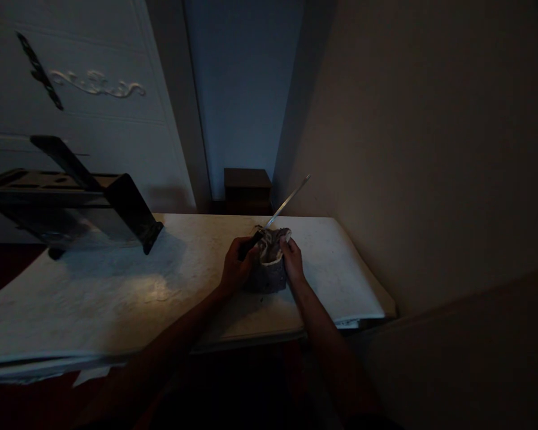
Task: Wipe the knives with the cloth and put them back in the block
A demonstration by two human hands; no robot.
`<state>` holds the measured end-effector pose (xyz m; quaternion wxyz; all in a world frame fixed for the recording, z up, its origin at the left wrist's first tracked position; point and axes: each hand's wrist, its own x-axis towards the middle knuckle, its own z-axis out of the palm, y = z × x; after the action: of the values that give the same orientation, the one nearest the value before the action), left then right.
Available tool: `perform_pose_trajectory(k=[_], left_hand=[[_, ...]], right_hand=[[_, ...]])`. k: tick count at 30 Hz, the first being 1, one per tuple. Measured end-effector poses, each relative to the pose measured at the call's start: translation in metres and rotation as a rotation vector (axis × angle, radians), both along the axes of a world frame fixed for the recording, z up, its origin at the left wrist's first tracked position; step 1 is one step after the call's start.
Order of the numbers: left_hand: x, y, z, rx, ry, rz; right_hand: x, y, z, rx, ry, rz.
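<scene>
A crumpled grey-brown cloth piece (269, 276) with a pale edge stands bunched on the white-topped table, its upper side gathered open. My left hand (237, 263) is closed around the black handle of a long, thin metal tool (289, 200). The tool's shaft slants up and away to the right above the cloth; whether it is a blade or a rod is too dark to tell. At the cloth's right side, my right hand (292, 258) pinches its pale edge between thumb and fingers.
A toaster-like appliance (94, 221) with black ends stands on the table (179, 316) at left. A beige wall (421, 149) borders the right side. Behind are a white decorated door (112, 125) and a small brown cabinet (247, 179). A table covering hangs past the front edge.
</scene>
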<state>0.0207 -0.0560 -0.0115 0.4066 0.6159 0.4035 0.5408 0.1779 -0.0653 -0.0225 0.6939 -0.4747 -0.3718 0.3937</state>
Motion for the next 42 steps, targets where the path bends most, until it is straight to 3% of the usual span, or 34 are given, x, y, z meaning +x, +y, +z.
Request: perform_pose_trajectory(k=[6,11,17,25,35,42], left_hand=[[0.003,-0.001,-0.009,0.155,0.165,0.030],[0.010,0.003,-0.024,0.389,0.344,0.065],[0.016,0.001,-0.038,0.636,0.529,0.087],[0.015,-0.006,-0.015,0.610,0.750,-0.091],[0.012,-0.008,-0.026,0.684,0.712,0.016],[0.009,-0.002,-0.025,0.544,0.551,0.061]], right_hand=[[-0.012,-0.005,0.006,-0.040,0.285,0.233],[-0.017,-0.011,0.006,-0.126,0.288,0.413],[-0.018,-0.014,0.002,-0.131,0.234,0.438],[-0.024,-0.010,0.005,-0.049,0.208,0.259],[-0.014,-0.002,0.005,0.053,0.257,0.045],[-0.002,0.004,-0.001,0.073,0.076,-0.192]])
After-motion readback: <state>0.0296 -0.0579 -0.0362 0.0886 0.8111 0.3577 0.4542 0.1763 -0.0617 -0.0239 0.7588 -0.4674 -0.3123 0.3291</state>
